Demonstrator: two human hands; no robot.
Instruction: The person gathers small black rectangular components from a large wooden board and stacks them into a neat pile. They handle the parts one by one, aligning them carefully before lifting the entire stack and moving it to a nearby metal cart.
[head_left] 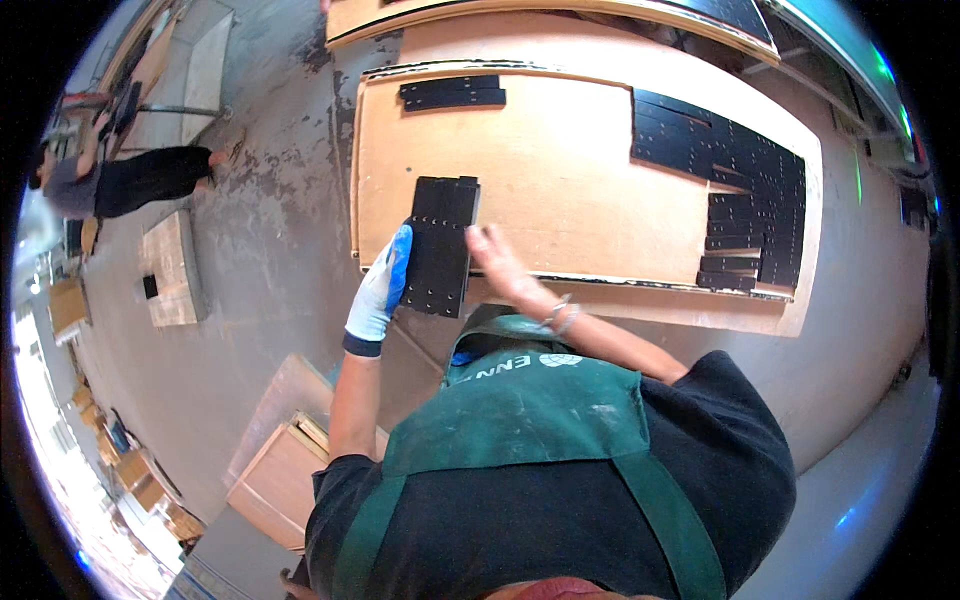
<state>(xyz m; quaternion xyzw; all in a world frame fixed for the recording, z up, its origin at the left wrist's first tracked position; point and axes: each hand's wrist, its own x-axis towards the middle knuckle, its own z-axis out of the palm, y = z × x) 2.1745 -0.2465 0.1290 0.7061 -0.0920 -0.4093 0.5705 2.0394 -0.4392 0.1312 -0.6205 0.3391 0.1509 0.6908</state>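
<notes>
My left hand (376, 293), in a white and blue glove, grips the left side of a bundle of flat black strips (440, 255) dotted with small holes or studs. The bundle sticks out over the near edge of a shallow wooden tray (570, 190). On its other side is my bare right hand (503, 268), a bracelet at the wrist, fingers stretched out and tips at or very near the bundle's edge. More black strips (680, 130) lie side by side at the tray's right end, with gaps among them. A short row of black strips (453, 93) rests at its far left.
Beyond the tray runs another wooden board (540, 12) with black pieces. A wooden panel (170, 270) with a black square stands on the floor at left, near a person (140, 180) in dark clothes. Wooden boards (285, 470) lean close by my left elbow.
</notes>
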